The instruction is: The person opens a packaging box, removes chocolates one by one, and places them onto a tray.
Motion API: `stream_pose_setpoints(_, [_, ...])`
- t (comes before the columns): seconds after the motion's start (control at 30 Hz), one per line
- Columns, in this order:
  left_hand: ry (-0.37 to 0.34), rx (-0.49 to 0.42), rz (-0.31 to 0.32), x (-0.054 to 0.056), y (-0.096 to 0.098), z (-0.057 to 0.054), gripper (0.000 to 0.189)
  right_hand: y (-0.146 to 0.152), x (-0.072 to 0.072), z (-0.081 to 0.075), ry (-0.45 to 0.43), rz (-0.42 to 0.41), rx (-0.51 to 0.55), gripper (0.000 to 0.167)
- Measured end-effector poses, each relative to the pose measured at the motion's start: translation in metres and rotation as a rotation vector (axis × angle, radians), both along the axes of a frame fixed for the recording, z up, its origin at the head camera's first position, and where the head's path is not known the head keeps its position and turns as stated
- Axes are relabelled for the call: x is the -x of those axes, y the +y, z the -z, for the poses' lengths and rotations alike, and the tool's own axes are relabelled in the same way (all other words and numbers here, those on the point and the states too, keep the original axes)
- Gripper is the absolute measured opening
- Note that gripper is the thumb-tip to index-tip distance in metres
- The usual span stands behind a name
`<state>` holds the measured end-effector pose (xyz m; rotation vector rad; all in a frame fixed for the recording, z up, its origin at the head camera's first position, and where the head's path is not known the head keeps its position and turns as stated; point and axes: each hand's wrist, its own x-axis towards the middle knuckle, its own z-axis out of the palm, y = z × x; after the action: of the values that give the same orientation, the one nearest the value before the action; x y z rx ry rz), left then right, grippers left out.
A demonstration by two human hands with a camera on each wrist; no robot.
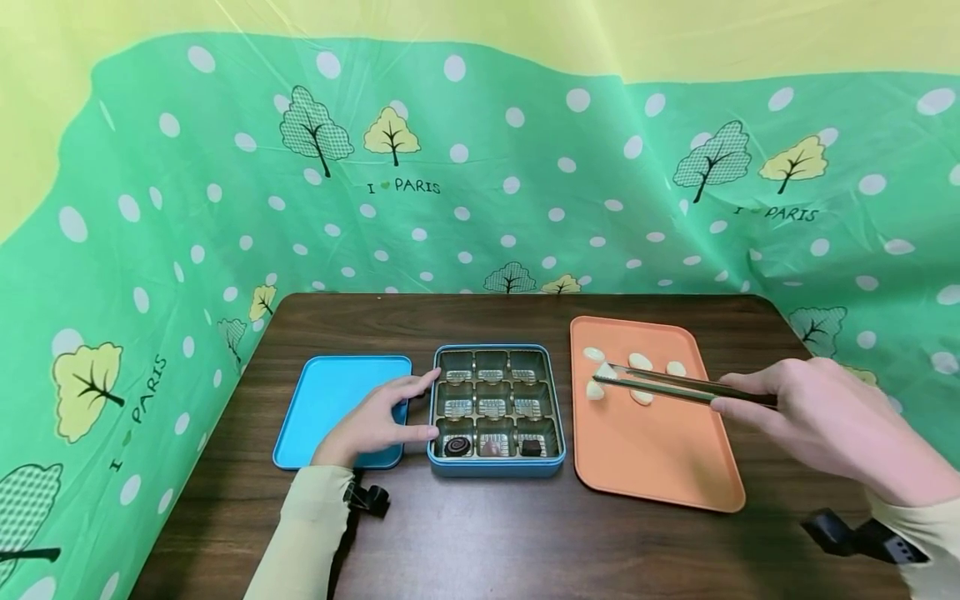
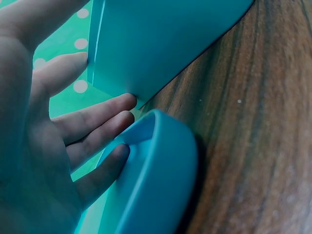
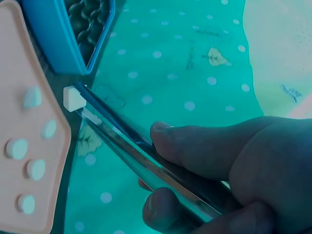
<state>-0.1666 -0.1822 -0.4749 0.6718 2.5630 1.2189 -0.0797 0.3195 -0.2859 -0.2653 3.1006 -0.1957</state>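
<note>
My right hand (image 1: 813,412) pinches metal tongs (image 1: 675,387) between thumb and fingers. Held in the tongs' tips is a small white block-like piece (image 3: 74,99), raised over the orange tray (image 1: 645,458). Several rounded white pieces (image 1: 640,362) lie on that tray. Left of it stands a blue square tin (image 1: 497,469) with a divided insert. Its front row holds a dark swirled chocolate (image 1: 457,447), a pinkish-brown piece (image 1: 492,447) and a dark square chocolate (image 1: 531,447). My left hand (image 1: 375,421), fingers extended, touches the tin's left side with thumb and a finger.
A blue lid (image 1: 330,400) lies left of the tin, partly under my left hand. Everything stands on a dark wooden table (image 1: 480,542). A green dotted cloth (image 1: 465,200) hangs behind the table and along its sides.
</note>
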Motion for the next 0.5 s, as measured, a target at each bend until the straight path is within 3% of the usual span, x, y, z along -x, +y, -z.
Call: stream_pose_setpoints(0.5, [-0.006,-0.003,-0.015,0.000,0.000,0.002,0.089,0.052,0.002,0.022,-0.056,0.046,-0.051,0.053])
